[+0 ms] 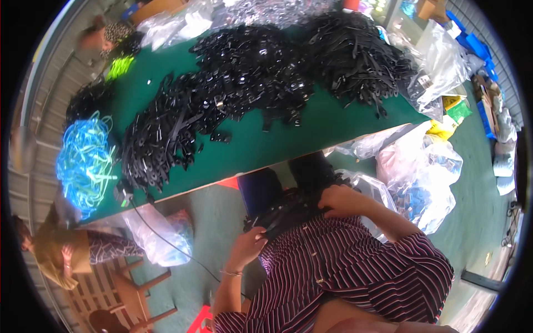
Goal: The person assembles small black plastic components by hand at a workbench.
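Note:
A dark heap of black straps (291, 213) lies across my lap, against my striped shirt. My left hand (247, 247) is at the heap's left end, its fingers curled in and its thumb near the strap ends; what lies inside the fingers is too small to make out. At the heap's right end, my right hand (343, 201) is closed, with its fingertips down on the black straps. Beyond my knees, a large pile of black straps with shiny buckles (239, 72) spreads over the green table (244, 144).
Tangled blue and green cords (86, 164) sit at the table's left end. Clear plastic bags (419, 172) stand on the right, and another bag (161, 236) is below the table's left side. A cable (166, 241) hangs from the table. One person (72, 250) is beside a wooden chair (136, 291).

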### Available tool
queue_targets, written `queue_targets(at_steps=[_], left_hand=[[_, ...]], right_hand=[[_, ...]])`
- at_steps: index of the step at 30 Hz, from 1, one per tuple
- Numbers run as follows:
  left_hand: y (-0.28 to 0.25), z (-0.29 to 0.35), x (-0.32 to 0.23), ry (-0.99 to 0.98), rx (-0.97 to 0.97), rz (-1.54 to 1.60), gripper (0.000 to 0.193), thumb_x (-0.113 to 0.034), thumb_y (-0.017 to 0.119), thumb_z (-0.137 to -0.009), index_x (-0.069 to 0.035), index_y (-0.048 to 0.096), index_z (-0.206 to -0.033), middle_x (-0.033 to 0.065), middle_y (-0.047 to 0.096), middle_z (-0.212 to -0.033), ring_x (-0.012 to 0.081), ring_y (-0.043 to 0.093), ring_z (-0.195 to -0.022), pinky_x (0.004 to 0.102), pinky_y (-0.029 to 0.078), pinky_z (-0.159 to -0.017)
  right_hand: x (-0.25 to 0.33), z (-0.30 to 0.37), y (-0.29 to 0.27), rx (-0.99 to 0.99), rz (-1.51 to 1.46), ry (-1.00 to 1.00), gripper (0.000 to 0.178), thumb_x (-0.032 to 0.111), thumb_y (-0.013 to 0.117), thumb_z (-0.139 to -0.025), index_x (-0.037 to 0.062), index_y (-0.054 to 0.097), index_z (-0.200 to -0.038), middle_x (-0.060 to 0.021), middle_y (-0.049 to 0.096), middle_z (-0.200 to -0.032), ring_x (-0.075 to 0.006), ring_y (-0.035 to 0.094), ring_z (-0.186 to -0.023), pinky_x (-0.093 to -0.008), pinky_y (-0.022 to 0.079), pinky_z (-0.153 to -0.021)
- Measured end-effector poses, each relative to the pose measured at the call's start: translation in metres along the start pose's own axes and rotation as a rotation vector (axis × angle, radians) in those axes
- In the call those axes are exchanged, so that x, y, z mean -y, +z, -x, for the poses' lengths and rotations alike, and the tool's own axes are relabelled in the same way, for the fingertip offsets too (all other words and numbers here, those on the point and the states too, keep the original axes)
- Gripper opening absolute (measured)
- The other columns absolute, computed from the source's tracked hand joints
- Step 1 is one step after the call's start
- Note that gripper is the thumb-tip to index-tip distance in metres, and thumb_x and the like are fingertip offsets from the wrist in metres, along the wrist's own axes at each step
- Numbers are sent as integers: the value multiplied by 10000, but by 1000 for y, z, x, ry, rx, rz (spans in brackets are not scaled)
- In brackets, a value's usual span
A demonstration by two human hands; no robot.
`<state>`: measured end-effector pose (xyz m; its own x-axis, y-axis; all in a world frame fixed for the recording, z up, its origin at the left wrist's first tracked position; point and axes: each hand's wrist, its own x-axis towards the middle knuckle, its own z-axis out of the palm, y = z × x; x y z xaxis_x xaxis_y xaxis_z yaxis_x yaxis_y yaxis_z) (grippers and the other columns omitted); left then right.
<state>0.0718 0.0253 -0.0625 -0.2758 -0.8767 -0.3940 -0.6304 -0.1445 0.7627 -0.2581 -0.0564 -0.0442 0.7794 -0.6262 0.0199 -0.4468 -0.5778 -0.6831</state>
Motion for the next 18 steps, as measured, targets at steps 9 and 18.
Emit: queue_targets(at_steps=[9, 18], left_hand=[[19, 11, 25, 200, -248, -217, 302, -80, 660, -690, -6, 560, -966, 166, 569, -922, 327, 550, -871, 388, 454, -759], [-20, -5, 5, 104, -354, -160, 220, -154, 606, -745, -26, 582, -922, 170, 578, -888, 338, 553, -876, 389, 458, -747]], right_hand=[[-38, -72, -117, -841, 554, 24, 118, 58, 629, -684, 45, 607, -799, -120, 605, -770, -304, 571, -719, -383, 462, -647], [-138, -134, -158, -656, 927, 558, 107, 85, 491, -746, 64, 591, -778, -130, 619, -817, -302, 623, -791, -401, 516, -654]])
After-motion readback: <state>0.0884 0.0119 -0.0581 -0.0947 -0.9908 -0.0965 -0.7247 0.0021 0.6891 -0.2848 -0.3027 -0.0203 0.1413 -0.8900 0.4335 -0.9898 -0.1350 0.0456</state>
